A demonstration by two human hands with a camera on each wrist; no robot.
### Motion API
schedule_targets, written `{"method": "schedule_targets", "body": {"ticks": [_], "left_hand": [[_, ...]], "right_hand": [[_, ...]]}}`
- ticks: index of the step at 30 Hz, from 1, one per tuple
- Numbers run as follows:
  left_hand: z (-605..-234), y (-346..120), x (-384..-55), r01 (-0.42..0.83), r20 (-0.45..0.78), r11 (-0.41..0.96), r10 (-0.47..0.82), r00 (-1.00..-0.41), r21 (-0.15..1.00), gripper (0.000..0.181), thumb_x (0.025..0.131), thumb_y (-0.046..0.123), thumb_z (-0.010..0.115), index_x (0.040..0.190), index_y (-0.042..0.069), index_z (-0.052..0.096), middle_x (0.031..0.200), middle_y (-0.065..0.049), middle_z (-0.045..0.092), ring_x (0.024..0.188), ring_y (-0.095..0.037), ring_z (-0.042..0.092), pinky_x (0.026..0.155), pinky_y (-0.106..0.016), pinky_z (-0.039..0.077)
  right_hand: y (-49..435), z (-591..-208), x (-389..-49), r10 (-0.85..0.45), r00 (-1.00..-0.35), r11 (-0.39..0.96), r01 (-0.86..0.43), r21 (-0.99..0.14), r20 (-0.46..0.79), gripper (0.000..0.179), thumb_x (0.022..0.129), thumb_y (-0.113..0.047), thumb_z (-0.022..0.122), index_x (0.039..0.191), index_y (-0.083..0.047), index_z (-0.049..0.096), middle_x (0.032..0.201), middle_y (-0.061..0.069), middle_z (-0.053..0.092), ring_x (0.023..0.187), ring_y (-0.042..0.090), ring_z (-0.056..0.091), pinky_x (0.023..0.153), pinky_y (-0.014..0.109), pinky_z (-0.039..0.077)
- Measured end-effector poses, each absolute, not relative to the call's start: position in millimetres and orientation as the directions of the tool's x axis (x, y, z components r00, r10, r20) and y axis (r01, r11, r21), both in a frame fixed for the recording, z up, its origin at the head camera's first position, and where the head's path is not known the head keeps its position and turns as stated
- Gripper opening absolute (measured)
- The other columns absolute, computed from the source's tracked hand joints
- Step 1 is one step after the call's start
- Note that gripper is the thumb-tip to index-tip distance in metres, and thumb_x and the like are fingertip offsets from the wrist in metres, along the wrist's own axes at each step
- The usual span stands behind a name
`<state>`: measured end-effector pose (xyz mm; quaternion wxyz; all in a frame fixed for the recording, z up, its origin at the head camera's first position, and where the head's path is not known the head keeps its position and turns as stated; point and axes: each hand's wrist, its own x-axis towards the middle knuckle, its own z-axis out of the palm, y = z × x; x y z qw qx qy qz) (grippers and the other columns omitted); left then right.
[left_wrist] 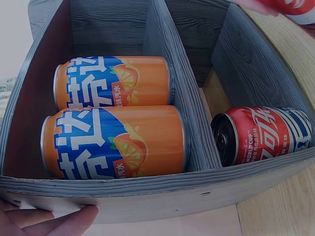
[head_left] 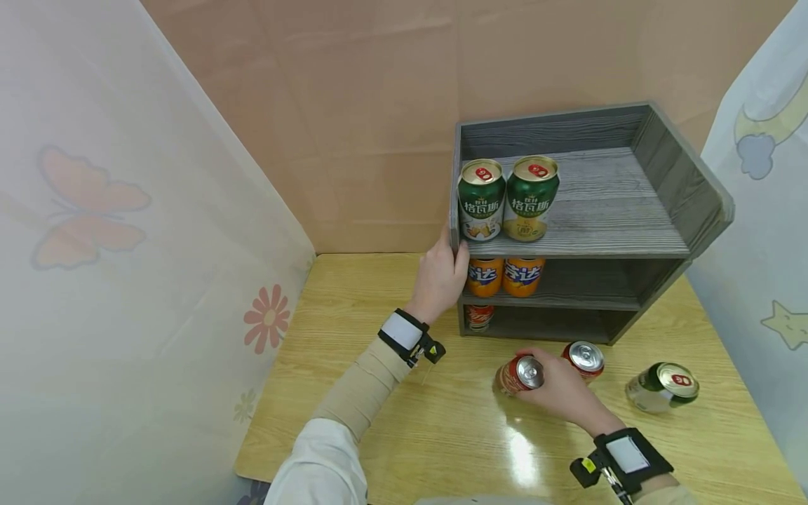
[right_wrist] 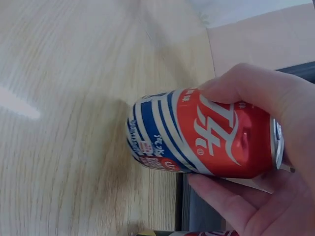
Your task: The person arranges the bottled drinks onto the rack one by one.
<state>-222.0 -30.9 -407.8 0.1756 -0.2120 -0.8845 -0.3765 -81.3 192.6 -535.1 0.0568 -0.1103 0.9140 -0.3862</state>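
My right hand [head_left: 558,386] grips a red cola can [right_wrist: 221,132] between thumb and fingers, tilted a little, in front of the grey wooden shelf [head_left: 618,249]. My left hand [head_left: 438,278] holds the shelf's left side panel, its thumb at the front edge; some fingers [left_wrist: 74,223] show against the panel in the left wrist view. Two green-topped kvass cans [head_left: 532,200] stand on the top level, at the left. Below them are two orange soda cans [left_wrist: 123,142] side by side. A red cola can [left_wrist: 261,135] stands at the left of the bottom level.
Another red can [head_left: 584,358] stands on the wooden table [head_left: 379,449], just beyond my right hand. A green and pale can [head_left: 663,387] is farther right. A tan backdrop [head_left: 353,140] rises behind the shelf, with patterned white sheets [head_left: 158,280] at both sides.
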Motion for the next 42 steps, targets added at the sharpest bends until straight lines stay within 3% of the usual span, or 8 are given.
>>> {"method": "schedule_targets", "body": {"ticks": [7,17,29,36,42], "left_hand": [[-408.2,-31.0,-221.4,0.513,0.476,0.629,0.247,-0.844,0.584,0.055,0.109,0.026,0.040,0.155,-0.002,0.032,0.122,-0.018,0.065,0.066,-0.019,0.061,0.050,-0.031,0.047],[-408.8,-30.6,-222.4,0.517,0.480,0.627,0.249,-0.841,0.583,0.056,0.109,0.026,0.039,0.157,-0.001,0.029,0.127,-0.021,0.064,0.060,-0.019,0.059,0.044,-0.030,0.044],[-407.8,-30.6,-221.5,0.511,0.473,0.632,0.247,-0.845,0.583,0.055,0.109,0.026,0.039,0.156,-0.002,0.031,0.133,-0.020,0.061,0.086,-0.027,0.070,0.065,-0.038,0.058],[-408.4,-30.6,-221.8,0.513,0.473,0.626,0.248,-0.845,0.587,0.056,0.109,0.027,0.039,0.158,0.001,0.029,0.130,-0.021,0.063,0.070,-0.023,0.067,0.050,-0.032,0.050],[-407.8,-30.6,-221.9,0.518,0.476,0.619,0.250,-0.843,0.591,0.056,0.109,0.028,0.038,0.158,0.002,0.029,0.128,-0.021,0.064,0.071,-0.021,0.066,0.050,-0.030,0.049]], "right_hand": [[198.0,-533.6,-86.5,-0.196,-0.981,0.639,-0.127,-0.758,-0.001,0.073,0.071,-0.015,0.093,0.130,0.000,0.054,0.109,0.017,0.069,0.091,0.028,0.069,0.071,0.041,0.056],[196.7,-531.3,-91.0,-0.156,-0.988,0.606,-0.094,-0.789,-0.002,0.073,0.075,-0.007,0.088,0.134,0.001,0.047,0.119,0.027,0.062,0.100,0.038,0.067,0.077,0.048,0.057],[191.6,-536.4,-93.4,-0.060,-0.997,0.611,-0.067,-0.789,0.038,0.075,0.075,-0.003,0.087,0.135,0.003,0.042,0.119,0.032,0.060,0.104,0.043,0.063,0.080,0.052,0.056],[184.7,-540.9,-93.4,-0.001,-0.996,0.590,-0.071,-0.804,0.086,0.077,0.075,0.003,0.084,0.137,0.002,0.039,0.122,0.034,0.058,0.103,0.045,0.063,0.077,0.051,0.056],[180.3,-545.6,-100.6,0.034,-0.991,0.581,-0.089,-0.809,0.133,0.078,0.073,0.005,0.084,0.136,0.003,0.038,0.131,0.033,0.053,0.108,0.048,0.061,0.081,0.057,0.055]]}}
